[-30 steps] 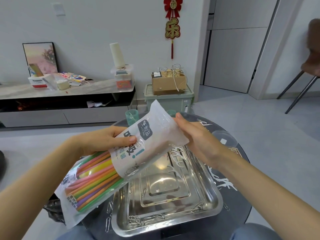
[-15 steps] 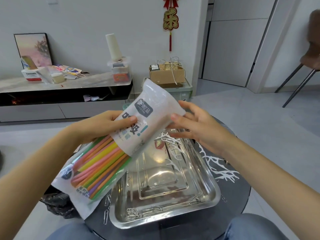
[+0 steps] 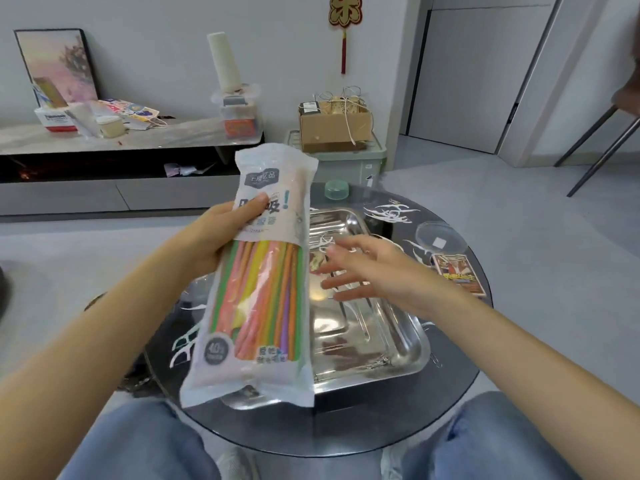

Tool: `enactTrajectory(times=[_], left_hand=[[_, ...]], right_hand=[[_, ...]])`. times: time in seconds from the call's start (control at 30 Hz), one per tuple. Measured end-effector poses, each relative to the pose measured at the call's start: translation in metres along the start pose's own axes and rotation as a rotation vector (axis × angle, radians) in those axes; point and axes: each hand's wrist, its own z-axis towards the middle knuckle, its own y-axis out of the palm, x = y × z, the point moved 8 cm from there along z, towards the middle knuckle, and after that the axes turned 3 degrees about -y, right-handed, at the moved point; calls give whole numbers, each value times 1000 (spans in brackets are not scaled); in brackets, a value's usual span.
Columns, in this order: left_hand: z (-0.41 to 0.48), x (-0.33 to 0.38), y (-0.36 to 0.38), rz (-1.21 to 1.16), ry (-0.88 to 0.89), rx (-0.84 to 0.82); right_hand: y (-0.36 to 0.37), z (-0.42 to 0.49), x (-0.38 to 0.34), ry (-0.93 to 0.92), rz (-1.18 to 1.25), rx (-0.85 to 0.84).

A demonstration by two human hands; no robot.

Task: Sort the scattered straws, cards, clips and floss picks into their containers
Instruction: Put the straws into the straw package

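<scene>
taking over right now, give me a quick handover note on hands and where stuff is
Left hand grips the straw bag, straws inside, held above the glass table.
Right hand open, empty, over the metal tray.
Floss picks lie loose on the table; a card lies right of the tray.
Done: straws bagged.
Left to do: set the bag down, sort the picks and card.

Straw bag [image 3: 258, 268] was milky white with a dark grey label panel and teal-and-black lettering. Straws [image 3: 265, 306] inside showed green, pink, yellow, orange and purple. Tray [image 3: 410, 346] read mirror silver. Table [image 3: 460, 348] was black glass, patterned with white branches. Card [image 3: 458, 274] was printed red and orange. Floss picks [image 3: 185, 342] were white; small cap [image 3: 336, 190] pale green.
</scene>
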Motion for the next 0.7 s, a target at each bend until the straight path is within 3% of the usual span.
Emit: enactTrajectory(times=[0.13,0.3,0.43,0.57,0.7], left_hand=[[-5,-2,21,-138,65,7],[-21,10,37,-175,180,-74],[-32,9,16,112,188,44],[-41,-10,-16,806,202,228],[-42,-46,-38,1160,50,276]], right_hand=[[25,4,-8,-19,-116,-12],[11,9,-17,-90,-88,174],[-13,2,-22,-125,-20,257],[-39,-7,-15,-22,26,245],[-72,-17,-4,32,-6,299]])
